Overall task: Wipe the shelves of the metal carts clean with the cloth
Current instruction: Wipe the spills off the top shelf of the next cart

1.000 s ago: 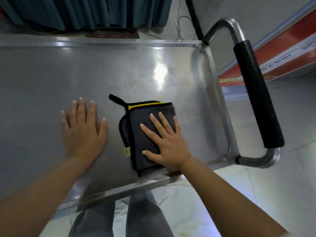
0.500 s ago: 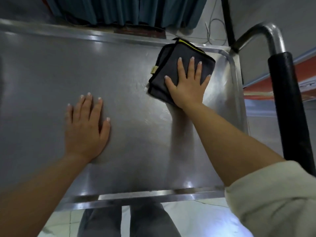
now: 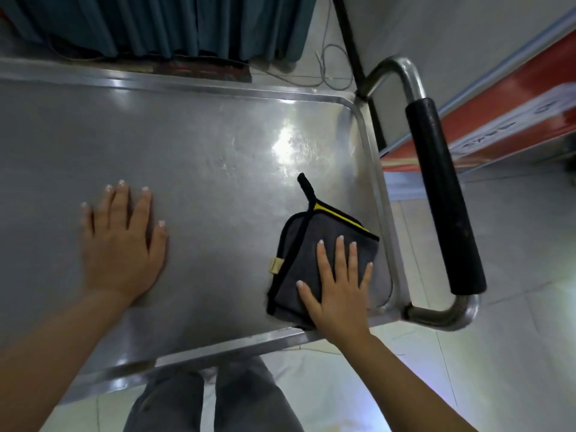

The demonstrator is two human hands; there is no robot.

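The top shelf of a steel cart fills the view, with a raised rim all round. A folded dark grey cloth with black and yellow edging and a black loop lies at the shelf's near right corner. My right hand presses flat on the cloth with straight, spread fingers. My left hand rests flat on the bare metal to the left, fingers straight, apart from the cloth.
The cart's handle, a steel tube with a black foam grip, sticks out on the right. A teal curtain and loose cables hang beyond the far rim. A red and white board stands at right. Pale tiled floor lies below.
My right hand has pulled the cloth from the far right corner back to the near right corner of the shelf. The left hand has stayed flat in place.
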